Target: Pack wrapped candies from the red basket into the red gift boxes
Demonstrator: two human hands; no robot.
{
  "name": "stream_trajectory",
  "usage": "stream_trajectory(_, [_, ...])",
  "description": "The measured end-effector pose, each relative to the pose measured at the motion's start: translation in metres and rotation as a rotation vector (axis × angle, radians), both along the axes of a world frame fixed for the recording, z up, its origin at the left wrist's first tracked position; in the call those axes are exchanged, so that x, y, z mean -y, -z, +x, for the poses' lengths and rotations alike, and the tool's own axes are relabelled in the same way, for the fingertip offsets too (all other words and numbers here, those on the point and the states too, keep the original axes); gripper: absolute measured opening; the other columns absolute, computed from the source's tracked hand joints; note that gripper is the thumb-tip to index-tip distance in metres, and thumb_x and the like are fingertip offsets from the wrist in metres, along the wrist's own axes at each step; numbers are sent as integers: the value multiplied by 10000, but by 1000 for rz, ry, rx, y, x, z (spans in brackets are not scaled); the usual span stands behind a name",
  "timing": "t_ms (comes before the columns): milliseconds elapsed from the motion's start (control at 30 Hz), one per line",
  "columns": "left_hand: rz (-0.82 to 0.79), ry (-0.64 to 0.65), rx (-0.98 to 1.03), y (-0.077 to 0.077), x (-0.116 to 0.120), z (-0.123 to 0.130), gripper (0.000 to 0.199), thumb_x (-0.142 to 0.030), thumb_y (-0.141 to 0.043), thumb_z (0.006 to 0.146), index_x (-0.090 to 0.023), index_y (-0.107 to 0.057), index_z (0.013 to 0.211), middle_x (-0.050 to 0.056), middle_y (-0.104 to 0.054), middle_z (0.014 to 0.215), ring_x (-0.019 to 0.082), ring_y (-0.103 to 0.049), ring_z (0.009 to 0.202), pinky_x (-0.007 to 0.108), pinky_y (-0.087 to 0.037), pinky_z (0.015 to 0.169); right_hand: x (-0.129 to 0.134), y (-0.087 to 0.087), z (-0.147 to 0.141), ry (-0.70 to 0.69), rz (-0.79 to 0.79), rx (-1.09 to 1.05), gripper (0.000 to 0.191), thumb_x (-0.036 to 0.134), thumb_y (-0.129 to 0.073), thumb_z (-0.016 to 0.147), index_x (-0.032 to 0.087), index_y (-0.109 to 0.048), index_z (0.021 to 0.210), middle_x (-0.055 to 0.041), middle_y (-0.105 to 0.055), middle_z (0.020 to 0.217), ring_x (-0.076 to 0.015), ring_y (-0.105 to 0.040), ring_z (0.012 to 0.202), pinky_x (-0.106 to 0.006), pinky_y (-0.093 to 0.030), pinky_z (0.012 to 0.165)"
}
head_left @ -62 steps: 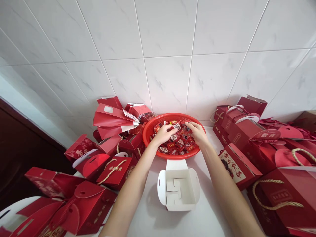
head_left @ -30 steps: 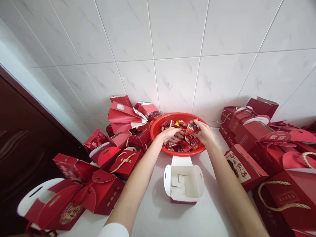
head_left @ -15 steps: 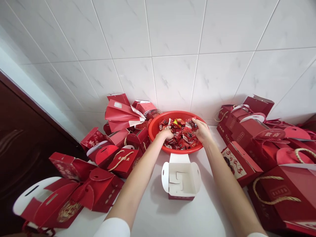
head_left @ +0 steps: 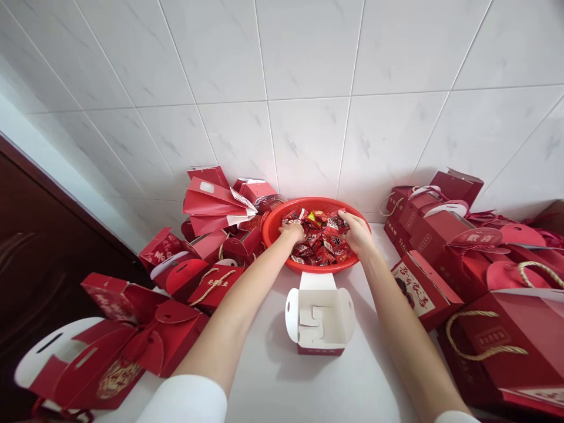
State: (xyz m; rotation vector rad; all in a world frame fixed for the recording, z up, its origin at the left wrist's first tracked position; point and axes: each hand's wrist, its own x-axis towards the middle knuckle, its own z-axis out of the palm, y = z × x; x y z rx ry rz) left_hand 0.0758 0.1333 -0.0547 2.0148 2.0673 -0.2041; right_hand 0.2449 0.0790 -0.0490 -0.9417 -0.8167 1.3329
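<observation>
Between my two hands lay a heap of wrapped sweets (head_left: 319, 245) in a red plastic basket (head_left: 271, 229), with one yellow wrapper (head_left: 314, 219) among them. My left hand (head_left: 294, 231) dipped into the heap on its near left side, wrist bent, its fingers curled out of sight, so I cannot tell whether they pinched a sweet. My right hand (head_left: 356, 235) rested at the opposite side, forefinger reaching over the sweets and thumb standing apart from it; whether anything sat inside that grip I cannot tell either. Nearer to me than both hands, in the gap between my forearms, an open box (head_left: 331, 323) stood upright on the white table (head_left: 282, 385). Its floor panels were tucked together, its side flaps (head_left: 291, 315) stuck outward, and its back flap (head_left: 318, 281) pointed towards the basket. I saw only white card inside it, so I judged that it had been folded into shape, but had no sweets in it and was not closed. Left of my left forearm was a cluster of red boxes (head_left: 180, 329), some flapped over, at least one gaping. Beyond my right forearm stood more cartons (head_left: 489, 332), several with rope handles; what they held I could not tell.
</observation>
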Motion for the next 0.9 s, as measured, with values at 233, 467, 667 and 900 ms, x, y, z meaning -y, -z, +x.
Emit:
stream_trajectory(233, [-62,141,-52,-8,9,0,333,-352,-632,937,-154,-628,1205,109,-620,1283,249,-611,1155,476,-512,981,-3,3,0,8,10,10,480,510,-893,421,202,-676,718,-21,-690,845,-200,-620,811,-273,-505,574])
stream_trajectory(467, [-16,175,-28,-14,14,-4,256,-220,-696,852,-153,-695,1099,135,-700,1180,265,-662,1106,390,-527,943,-1,2,0,12,26,6,458,505,-888,430,202,-678,703,-26,-704,853,-213,-632,849,-271,-508,591])
stream_trajectory(667, [7,223,-6,-12,12,-3,336,-148,-746,685,-173,-750,1020,165,-711,1198,322,-667,1123,352,-512,953,0,1,0,10,25,20,439,501,-874,446,208,-678,708,-25,-708,846,-217,-637,853,-272,-500,592])
stream_trajectory(900, [0,155,-32,1,0,4,617,-395,-858,602,-199,-706,1167,213,-663,1279,416,-594,1221,542,-432,1050,1,-1,-1,15,25,20,444,501,-877,439,202,-677,700,-13,-688,820,-199,-624,819,-283,-508,599])
